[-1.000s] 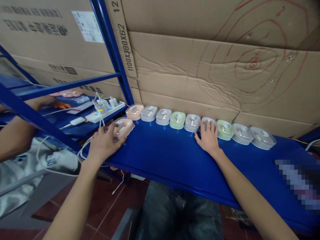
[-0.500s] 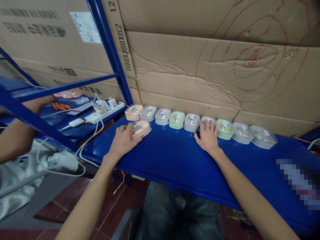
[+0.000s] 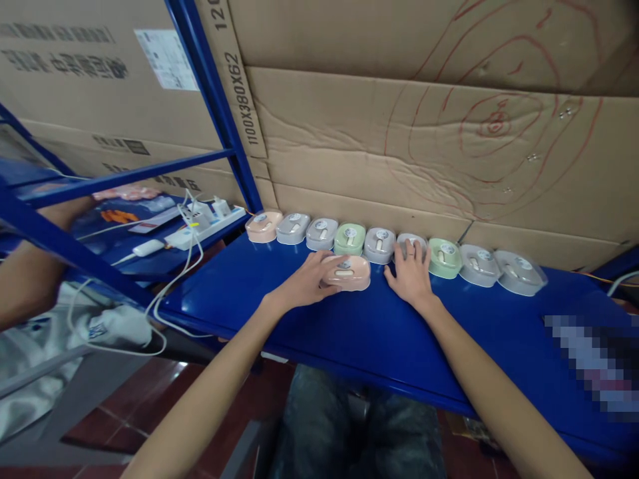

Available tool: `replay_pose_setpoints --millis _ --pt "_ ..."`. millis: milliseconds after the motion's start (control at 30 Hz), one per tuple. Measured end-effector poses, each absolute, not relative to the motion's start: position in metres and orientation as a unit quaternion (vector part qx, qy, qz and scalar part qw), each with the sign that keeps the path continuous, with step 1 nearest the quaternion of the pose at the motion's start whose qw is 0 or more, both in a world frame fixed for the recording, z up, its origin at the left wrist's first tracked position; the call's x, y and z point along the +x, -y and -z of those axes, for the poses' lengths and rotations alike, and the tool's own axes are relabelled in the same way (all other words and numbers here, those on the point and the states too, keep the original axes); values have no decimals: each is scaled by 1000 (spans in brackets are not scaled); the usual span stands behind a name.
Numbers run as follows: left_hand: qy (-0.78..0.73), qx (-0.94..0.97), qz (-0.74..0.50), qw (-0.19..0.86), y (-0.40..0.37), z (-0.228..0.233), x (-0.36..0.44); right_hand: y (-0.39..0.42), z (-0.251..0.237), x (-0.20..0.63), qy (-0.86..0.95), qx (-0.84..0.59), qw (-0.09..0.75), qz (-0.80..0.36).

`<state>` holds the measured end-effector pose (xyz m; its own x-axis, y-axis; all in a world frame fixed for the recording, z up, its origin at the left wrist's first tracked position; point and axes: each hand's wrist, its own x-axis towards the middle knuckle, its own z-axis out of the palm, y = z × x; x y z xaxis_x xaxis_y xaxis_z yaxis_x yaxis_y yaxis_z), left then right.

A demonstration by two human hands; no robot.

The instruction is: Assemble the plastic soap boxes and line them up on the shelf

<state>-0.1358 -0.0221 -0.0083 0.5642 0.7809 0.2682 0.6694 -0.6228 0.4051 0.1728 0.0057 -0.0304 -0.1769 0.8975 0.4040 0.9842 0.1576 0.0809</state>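
Observation:
My left hand [image 3: 312, 279] grips the left end of a pink plastic box [image 3: 357, 273] with a clear lid, fingers behind it and thumb in front. This box sits on the blue tabletop, in front of a row of similar boxes. My right hand [image 3: 410, 273] lies with spread fingertips over the lid of a grey box [image 3: 422, 243] in that row, its thumb apart on the table. Left of it stand another grey box [image 3: 380, 246] and a green box [image 3: 349, 238]; to its right is a second green box [image 3: 445, 258]. Round stickers mark the lids.
More boxes continue the row, including a pink one [image 3: 263, 227] at the left end and a grey one [image 3: 522, 273] at the right. Cardboard [image 3: 319, 120] stands behind. At left are a blue frame post [image 3: 210, 86], a power strip [image 3: 174, 236], cables and another person's arm [image 3: 30, 273].
My left hand has moved the pink box to the right along the table, from near the row's left end to before the middle boxes. My right hand stays on the grey box.

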Motion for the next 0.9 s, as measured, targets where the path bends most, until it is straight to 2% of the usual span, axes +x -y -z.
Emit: replay_pose_setpoints --millis 200,600,733,900 --pt "-419 892 -160 63 2 3 -127 -6 31 173 751 -625 143 157" --pt "-405 893 -173 94 6 14 -132 -4 15 184 752 -622 157 150" --pt "-420 881 -193 104 12 16 -135 0 3 223 733 -629 192 174" --pt "-416 882 -212 64 17 9 -127 13 -2 315 665 -687 216 200"
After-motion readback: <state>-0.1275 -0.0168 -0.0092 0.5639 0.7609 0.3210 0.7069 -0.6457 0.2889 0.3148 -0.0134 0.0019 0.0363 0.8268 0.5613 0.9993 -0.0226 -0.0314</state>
